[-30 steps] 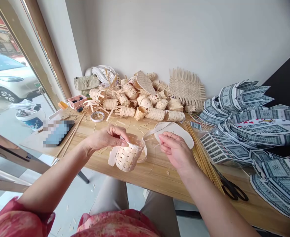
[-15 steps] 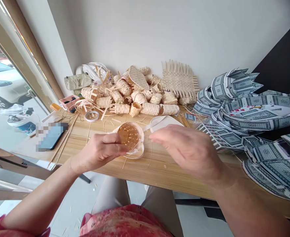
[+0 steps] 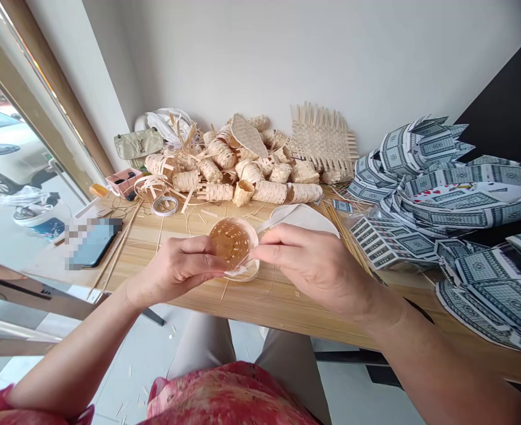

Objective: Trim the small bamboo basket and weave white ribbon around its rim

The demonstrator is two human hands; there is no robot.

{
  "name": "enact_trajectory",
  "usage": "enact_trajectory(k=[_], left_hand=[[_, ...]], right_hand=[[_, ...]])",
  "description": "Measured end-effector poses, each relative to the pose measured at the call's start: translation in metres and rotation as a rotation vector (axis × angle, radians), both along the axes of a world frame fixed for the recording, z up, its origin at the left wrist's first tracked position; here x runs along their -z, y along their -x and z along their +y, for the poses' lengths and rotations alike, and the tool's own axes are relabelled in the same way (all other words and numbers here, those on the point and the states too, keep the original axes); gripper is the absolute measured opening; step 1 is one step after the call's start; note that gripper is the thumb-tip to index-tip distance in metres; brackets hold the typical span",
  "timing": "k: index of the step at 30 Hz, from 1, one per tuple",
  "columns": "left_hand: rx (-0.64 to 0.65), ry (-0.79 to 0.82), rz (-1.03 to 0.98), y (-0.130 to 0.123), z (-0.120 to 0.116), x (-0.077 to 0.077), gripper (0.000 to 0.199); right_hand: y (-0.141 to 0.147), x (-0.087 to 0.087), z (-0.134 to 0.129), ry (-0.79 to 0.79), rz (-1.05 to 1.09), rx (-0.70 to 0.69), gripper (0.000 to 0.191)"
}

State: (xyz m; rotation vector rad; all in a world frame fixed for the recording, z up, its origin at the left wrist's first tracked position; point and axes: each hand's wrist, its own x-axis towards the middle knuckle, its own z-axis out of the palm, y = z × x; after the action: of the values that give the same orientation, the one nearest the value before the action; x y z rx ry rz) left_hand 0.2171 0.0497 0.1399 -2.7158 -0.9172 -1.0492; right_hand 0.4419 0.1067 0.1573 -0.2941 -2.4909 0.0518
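Now, the left hand (image 3: 176, 268) and right hand (image 3: 318, 265) (fingers (image 3: 282, 237) closed, seemingly) grip a small bamboo basket (image 3: 231, 241).

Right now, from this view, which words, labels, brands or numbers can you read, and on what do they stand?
Pouch: a monogram that looks like "YSL", too small to be sure.
Playing card: red pips, no readable number.
Bucket label: too small to read.
Phone: screen blurred, unreadable.

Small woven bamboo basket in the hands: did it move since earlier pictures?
Yes: the pale woven basket moved closer to the heap of bamboo pieces, its mouth now facing up.
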Motion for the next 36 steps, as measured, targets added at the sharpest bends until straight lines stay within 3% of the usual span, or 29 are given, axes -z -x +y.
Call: enact_trajectory(k=[22,31,36], left_hand=[[0.052,0.111,-0.068,-0.001,-0.001,0.0,0.017],[0.152,0.496,-0.117,-0.007,0.015,-0.003,0.024],[0.209,0.599,-0.117,-0.008,0.022,-0.005,0.026]], right_hand=[[0.0,0.007,0.0,0.062,-0.025,-0.029,0.03],[0.001,0.004,0.021,0.239,0.008,-0.142,0.018],[-0.001,0.005,0.03,0.335,-0.032,-0.189,0.019]])
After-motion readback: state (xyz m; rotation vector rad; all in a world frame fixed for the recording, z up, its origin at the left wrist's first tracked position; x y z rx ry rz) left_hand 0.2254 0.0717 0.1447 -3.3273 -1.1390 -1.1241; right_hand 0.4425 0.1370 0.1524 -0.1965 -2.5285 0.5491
